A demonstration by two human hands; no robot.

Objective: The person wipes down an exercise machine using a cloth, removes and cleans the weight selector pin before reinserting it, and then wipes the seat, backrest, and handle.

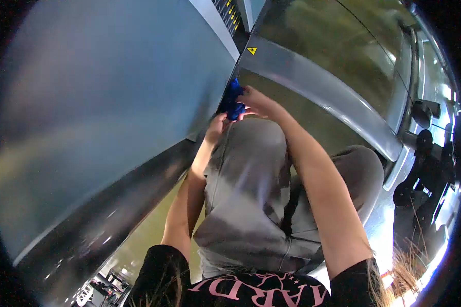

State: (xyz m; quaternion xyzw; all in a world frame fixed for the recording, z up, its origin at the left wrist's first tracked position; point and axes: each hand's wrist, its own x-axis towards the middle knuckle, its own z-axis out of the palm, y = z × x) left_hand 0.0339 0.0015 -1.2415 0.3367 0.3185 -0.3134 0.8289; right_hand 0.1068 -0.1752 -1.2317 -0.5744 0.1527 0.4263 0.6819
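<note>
A crumpled blue thing, which looks like cloth, [234, 102] is between my two hands, beside the edge of a large grey panel [138, 77]. My left hand [217, 127] touches its lower end with bent fingers. From the right, my right hand [257, 102] has its fingers pressed round the blue thing's side. Both hands are just beyond my raised knee in grey trousers [256, 138]. Parts of the fingertips are hidden or too small to tell apart.
A curved grey metal beam [312, 77] with a yellow warning sticker [252, 50] runs to the right of my hands. Black equipment [422, 174] stands at the far right. A dark glossy edge [102, 225] lines the panel's bottom.
</note>
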